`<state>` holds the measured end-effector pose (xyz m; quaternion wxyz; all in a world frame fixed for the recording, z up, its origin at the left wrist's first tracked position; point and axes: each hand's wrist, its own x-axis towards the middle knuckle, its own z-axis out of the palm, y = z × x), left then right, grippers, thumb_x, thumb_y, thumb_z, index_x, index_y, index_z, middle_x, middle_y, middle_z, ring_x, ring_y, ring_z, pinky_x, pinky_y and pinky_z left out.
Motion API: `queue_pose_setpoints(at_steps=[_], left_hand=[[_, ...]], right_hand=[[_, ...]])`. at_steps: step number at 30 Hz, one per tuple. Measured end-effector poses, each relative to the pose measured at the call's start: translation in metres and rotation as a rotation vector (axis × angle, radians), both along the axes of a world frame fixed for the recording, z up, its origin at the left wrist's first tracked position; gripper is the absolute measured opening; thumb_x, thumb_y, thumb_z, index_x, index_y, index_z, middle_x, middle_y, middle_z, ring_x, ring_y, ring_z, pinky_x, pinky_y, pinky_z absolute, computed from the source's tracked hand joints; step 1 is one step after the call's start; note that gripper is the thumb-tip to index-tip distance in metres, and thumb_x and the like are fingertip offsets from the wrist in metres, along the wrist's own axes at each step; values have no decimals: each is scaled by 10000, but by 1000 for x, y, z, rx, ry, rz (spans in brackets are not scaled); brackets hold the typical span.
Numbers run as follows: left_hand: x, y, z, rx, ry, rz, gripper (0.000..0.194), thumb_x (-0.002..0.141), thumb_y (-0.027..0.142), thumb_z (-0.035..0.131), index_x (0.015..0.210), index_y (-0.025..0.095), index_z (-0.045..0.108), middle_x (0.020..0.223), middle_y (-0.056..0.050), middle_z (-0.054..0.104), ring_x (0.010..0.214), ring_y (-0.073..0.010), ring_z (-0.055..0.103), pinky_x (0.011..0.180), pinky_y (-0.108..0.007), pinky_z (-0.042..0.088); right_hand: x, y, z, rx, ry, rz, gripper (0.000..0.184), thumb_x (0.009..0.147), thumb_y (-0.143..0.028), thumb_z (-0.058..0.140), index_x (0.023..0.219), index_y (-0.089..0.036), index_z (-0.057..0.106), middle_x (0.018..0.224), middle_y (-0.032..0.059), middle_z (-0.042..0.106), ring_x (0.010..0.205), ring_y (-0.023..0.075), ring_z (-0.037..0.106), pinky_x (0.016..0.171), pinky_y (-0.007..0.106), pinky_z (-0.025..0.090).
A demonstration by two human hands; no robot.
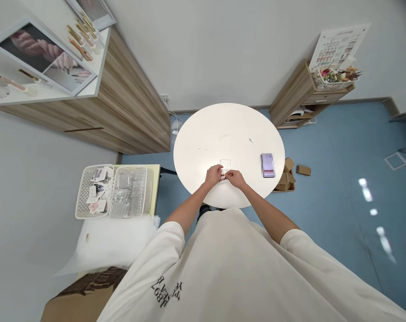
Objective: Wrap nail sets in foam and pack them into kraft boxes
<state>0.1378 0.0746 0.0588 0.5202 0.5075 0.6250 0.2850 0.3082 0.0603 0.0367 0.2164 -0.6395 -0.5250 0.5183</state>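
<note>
Hidden: small pinkish-white item (222,178), mostly covered by fingers, too small to identify
Item's place: between both hands, at the round white table's near edge
Left hand (213,175): curled, pinching the item
Right hand (235,179): curled, pinching the item's other side
Nearby: small clear square plastic case (225,165), just beyond the hands
Surface: round white table (227,134)

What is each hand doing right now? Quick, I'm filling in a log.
Left hand: closed, holding a small pinkish item, too small to identify.
Right hand: closed, pinching the same small pinkish item.
</note>
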Motion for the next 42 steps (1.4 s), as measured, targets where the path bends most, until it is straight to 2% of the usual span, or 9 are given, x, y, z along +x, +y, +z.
queue_pose_setpoints(at_steps=[3,5,9,15,24,28,31,36,42], left_hand=[[-4,-4,-9,2,-21,141,234,817,157,631,1025,248,687,1134,-81,671,1133,-253,603,1046,-379,434],[-8,-8,-19,-102,-16,183,259,801,137,634,1040,233,658,1177,-98,663,1151,-259,601,1034,-387,437],[-16,-22,-42,-297,-6,149,347,745,106,644,1069,228,621,1242,-111,655,1176,-271,605,1006,-399,448],[-10,-33,-63,-317,-40,64,418,715,93,621,1113,223,604,1330,-126,628,1243,-277,584,1029,-399,435],[-9,-25,-64,-372,-48,58,419,713,141,662,1119,229,607,1341,-125,621,1212,-279,598,989,-385,454],[-13,-14,-61,-388,-14,58,423,732,147,651,1147,218,606,1345,-134,615,1238,-280,582,998,-383,450],[-14,-2,-60,-392,4,45,441,765,141,623,1199,220,592,1389,-124,587,1273,-264,556,1001,-364,451],[-5,18,-64,-373,46,64,503,803,151,605,1298,210,539,1447,-125,537,1288,-248,542,1012,-345,449],[12,37,-72,-340,-8,115,600,796,151,615,1377,211,473,1507,-125,477,1336,-248,509,1055,-347,430]], right_hand=[[2,-2,-8,-33,-61,-96,155,739,-370,612,712,-235,680,717,5,701,707,187,620,667,300,479],[4,-4,-16,-74,-108,-180,151,731,-369,610,707,-234,673,711,9,690,717,192,619,676,302,484],[11,-6,-37,-117,-142,-257,145,717,-366,610,732,-238,676,735,15,691,732,194,617,681,299,480],[17,-4,-62,-162,-177,-291,147,706,-359,605,726,-234,679,766,29,700,740,202,616,689,309,472],[19,1,-62,-160,-147,-242,226,714,-248,577,859,-233,749,909,44,750,848,223,653,765,330,495],[21,4,-62,-157,-153,-242,282,731,-236,562,940,-225,751,946,51,756,863,228,668,792,347,517],[24,11,-63,-145,-148,-241,312,758,-245,553,1005,-220,743,1024,50,756,932,220,680,872,355,525],[25,29,-65,-157,-80,-276,406,788,-259,565,1166,-190,696,1222,77,709,1119,208,656,1010,348,498],[19,40,-66,-145,77,-283,508,791,-234,565,1292,-175,627,1384,106,620,1229,224,609,1046,366,492]])
